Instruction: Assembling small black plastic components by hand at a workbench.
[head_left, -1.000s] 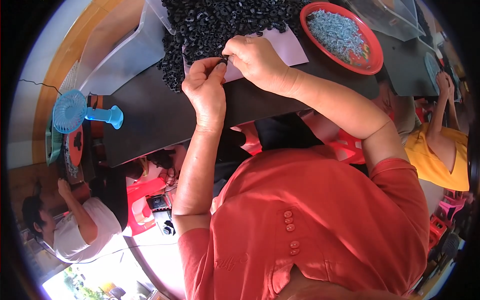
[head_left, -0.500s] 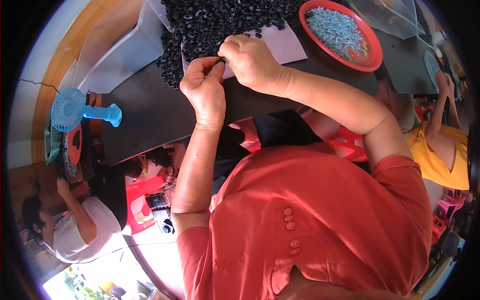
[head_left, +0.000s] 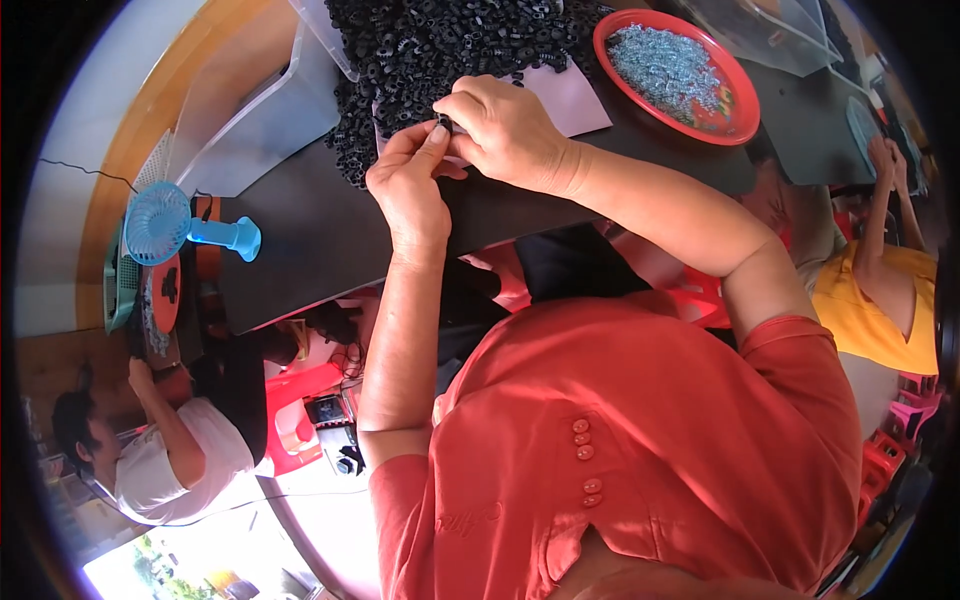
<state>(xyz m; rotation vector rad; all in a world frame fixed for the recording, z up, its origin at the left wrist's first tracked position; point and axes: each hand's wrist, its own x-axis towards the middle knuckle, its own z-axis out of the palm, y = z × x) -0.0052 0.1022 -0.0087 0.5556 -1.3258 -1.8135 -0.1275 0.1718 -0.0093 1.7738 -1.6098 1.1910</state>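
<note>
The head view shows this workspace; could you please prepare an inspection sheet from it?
Surface: dark, flat tabletop with a pale pink rectangular sheet.
Job's things: heap of small black ridged parts; round red dish holding small clear bluish pieces.
Clutter: light-blue round-headed fan; translucent plastic bin left of the heap.
Hands: left hand pinches a small black part; right hand is close against it, its grip unclear.
Cables: thin dark cable near the fan.
Surroundings: person in white left; person in yellow right.
</note>
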